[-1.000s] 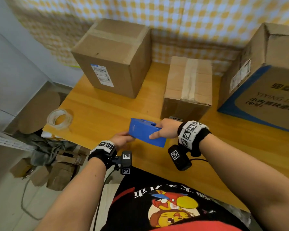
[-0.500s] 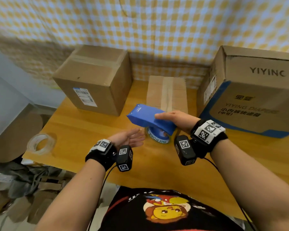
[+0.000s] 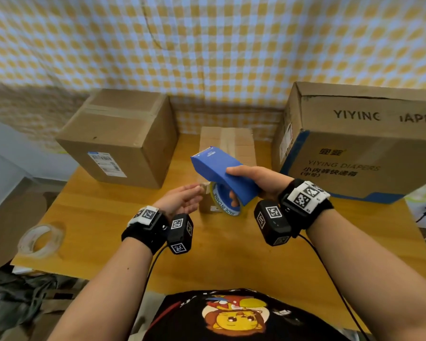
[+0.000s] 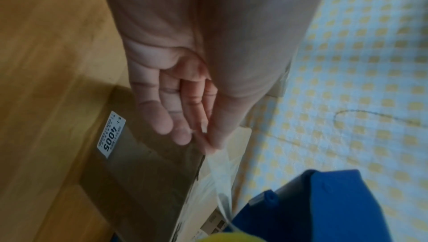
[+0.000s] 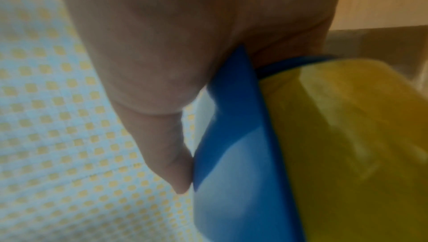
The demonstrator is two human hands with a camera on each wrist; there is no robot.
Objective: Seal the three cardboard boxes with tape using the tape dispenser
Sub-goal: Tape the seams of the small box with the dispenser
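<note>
Three cardboard boxes stand on the wooden table: a brown one [image 3: 123, 136] at the left, a small taped one [image 3: 228, 141] in the middle, and a large printed one [image 3: 354, 143] at the right. My right hand [image 3: 234, 184] grips the blue tape dispenser [image 3: 219, 168] in the air before the small box, thumb on top, fingers through the yellowish tape roll [image 3: 225, 207]. In the right wrist view the dispenser [image 5: 243, 154] and roll [image 5: 359, 136] fill the frame. My left hand [image 4: 202, 135] pinches the free end of the clear tape strip [image 4: 220, 182].
A spare roll of clear tape [image 3: 41, 239] lies at the table's left front corner. The table [image 3: 231, 254] ends close to my body. A checked cloth [image 3: 207, 45] covers the wall behind. Clutter [image 3: 22, 299] sits on the floor at the left.
My right hand has lifted and tilted the dispenser toward the small box. My left hand let go of the dispenser's body and came up to the tape's free end. The head view rose.
</note>
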